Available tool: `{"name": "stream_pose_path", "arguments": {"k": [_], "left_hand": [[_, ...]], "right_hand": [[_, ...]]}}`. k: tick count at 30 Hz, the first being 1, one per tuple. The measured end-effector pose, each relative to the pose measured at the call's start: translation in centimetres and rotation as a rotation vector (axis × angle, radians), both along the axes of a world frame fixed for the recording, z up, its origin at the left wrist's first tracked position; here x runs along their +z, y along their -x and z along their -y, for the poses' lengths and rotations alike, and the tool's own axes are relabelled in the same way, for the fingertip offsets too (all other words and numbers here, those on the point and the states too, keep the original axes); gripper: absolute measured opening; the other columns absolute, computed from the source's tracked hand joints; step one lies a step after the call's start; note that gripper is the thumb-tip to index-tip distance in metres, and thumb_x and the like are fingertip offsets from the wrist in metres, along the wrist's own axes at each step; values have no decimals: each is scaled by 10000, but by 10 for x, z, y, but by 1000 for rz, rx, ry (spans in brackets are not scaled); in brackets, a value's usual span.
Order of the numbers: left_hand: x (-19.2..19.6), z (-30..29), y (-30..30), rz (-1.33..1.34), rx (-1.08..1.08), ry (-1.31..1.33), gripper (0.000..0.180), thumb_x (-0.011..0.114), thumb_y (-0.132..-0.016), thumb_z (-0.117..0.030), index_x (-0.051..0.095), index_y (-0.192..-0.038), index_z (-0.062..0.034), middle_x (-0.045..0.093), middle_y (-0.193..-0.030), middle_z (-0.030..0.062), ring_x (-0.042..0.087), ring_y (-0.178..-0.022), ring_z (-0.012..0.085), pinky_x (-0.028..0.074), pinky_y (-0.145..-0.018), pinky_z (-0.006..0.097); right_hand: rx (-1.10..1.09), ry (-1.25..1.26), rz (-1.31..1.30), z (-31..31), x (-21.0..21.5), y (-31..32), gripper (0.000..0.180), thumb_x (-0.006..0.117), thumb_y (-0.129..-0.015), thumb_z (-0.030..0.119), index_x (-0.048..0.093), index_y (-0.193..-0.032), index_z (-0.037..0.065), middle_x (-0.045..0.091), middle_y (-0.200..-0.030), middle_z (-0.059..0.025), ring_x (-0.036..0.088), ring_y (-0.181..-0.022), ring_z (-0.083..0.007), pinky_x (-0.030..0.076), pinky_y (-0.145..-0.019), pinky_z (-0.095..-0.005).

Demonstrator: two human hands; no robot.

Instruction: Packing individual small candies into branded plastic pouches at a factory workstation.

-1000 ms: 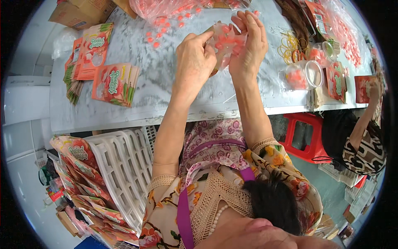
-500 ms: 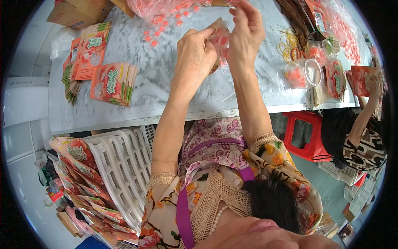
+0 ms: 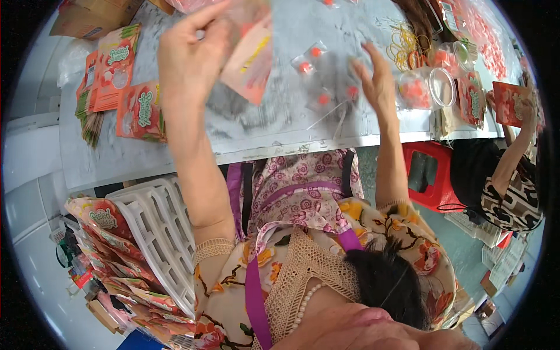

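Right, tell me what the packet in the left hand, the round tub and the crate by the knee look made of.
The orange-pink flat packet in the left hand looks like thin glossy plastic film, though blurred. The clear round tub seems rigid transparent plastic: red pieces show through its wall. The white slatted crate looks like matte moulded plastic, with even ribs.
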State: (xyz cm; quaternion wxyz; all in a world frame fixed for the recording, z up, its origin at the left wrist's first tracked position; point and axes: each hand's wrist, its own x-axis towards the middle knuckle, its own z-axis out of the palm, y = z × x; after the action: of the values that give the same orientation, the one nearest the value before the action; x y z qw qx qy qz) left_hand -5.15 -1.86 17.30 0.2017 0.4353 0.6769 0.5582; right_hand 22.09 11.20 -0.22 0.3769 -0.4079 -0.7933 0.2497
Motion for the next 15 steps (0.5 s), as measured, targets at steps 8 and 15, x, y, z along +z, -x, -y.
{"name": "stream_pose_path", "arguments": {"k": [8,15], "left_hand": [[-13,5,-3,-109,-20,203,308,593,-866,-140,689,-1138,-34,653,-751,38,596,-614,98,478,-535,275],[-28,18,15,41,-40,47,343,660,-847,-119,663,-1160,22,689,-1006,90,606,-947,129,466,-868,272]], "right_hand": [[66,-262,251,32,-17,60,890,673,-705,651,483,-1382,105,327,-1506,-197,266,-1401,-409,174,-1123,-579],[481,-325,340,15,-23,73,656,643,-790,569,591,-1260,115,535,-1326,-119,434,-1271,-323,321,-1073,-464]]}}
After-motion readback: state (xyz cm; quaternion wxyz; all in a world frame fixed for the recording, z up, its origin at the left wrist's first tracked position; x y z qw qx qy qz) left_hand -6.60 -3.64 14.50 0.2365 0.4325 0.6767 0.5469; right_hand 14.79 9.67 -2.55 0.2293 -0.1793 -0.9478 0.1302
